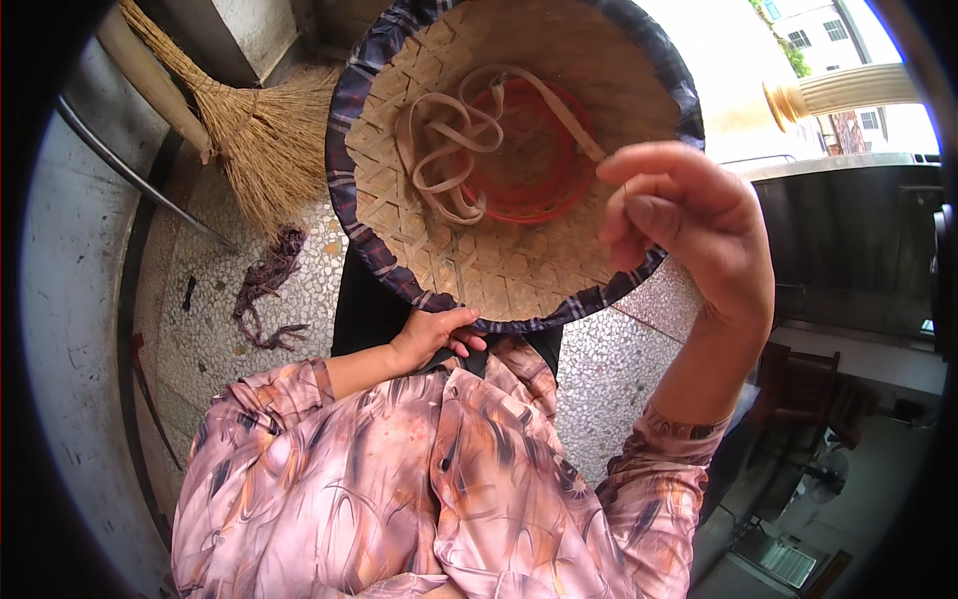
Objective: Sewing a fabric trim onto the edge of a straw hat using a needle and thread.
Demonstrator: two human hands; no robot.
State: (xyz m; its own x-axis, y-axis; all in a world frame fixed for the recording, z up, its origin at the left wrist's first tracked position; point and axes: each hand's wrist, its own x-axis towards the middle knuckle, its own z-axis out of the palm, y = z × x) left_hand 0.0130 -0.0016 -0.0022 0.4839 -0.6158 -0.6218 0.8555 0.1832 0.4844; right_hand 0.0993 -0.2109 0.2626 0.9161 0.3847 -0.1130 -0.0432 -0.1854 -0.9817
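Viewing remotely, I judge the basket [519, 282] just beyond the shirt [349, 449] light, stiff (grip the rim [343, 180], as the left hand [427, 337] does), its strap [566, 118] soft, reaching the right hand [694, 215], fingers curled, their hold unclear.

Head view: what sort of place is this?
Likely a home's porch or balcony: a straw broom, a speckled terrazzo floor, and a pale column with a windowed building outside in daylight.
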